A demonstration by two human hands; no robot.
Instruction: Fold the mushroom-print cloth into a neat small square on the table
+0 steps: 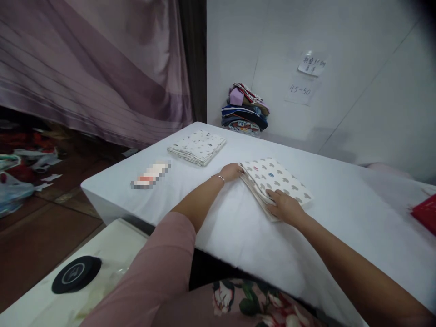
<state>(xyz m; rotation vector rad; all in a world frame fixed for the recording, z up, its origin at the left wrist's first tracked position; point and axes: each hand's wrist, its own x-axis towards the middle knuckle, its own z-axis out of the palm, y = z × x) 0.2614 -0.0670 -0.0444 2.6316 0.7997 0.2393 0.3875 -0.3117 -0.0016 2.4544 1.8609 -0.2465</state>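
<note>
A folded white cloth [282, 177] with grey shapes and small red and blue motifs lies on the white-covered table [344, 204] in front of me. My left hand [232, 172] is closed at its left corner, with the fingertips partly hidden by the fold. Along the near edge, my right hand [285, 207] grips the layers, thumb below and fingers on top. The layers fan slightly apart between both hands. Farther back to the left, a second folded white cloth [197, 146] with a small print lies flat, touched by neither hand.
A blurred-out item [150, 175] lies on the table's left. Behind the table, a stack of folded fabrics [244, 111] stands by the wall. A red object [425, 213] is at the right edge. A black round object [76, 274] sits on a lower pale surface at left.
</note>
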